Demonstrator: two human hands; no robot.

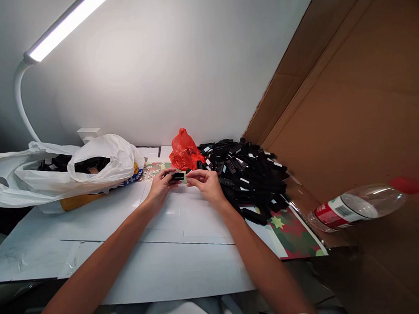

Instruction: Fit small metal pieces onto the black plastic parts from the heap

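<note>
Here, left hand (161, 185) pinching black part (177, 176), right hand (206, 181) beside

Makeshift assembly workbench: desk lamp (62, 29), black parts heap (247, 173).

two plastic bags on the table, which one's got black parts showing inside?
The big white bag at the left, lying on its side: black pieces show through its opening. The small orange-red bag behind the hands is bunched shut, next to the loose black pile.

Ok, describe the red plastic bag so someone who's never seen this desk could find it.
Start at the big heap of black plastic parts by the cardboard sheet. At the heap's left edge, against the wall, sits the red plastic bag. It is small, crumpled and knotted, the only bright red thing beside the large white bag.
</note>
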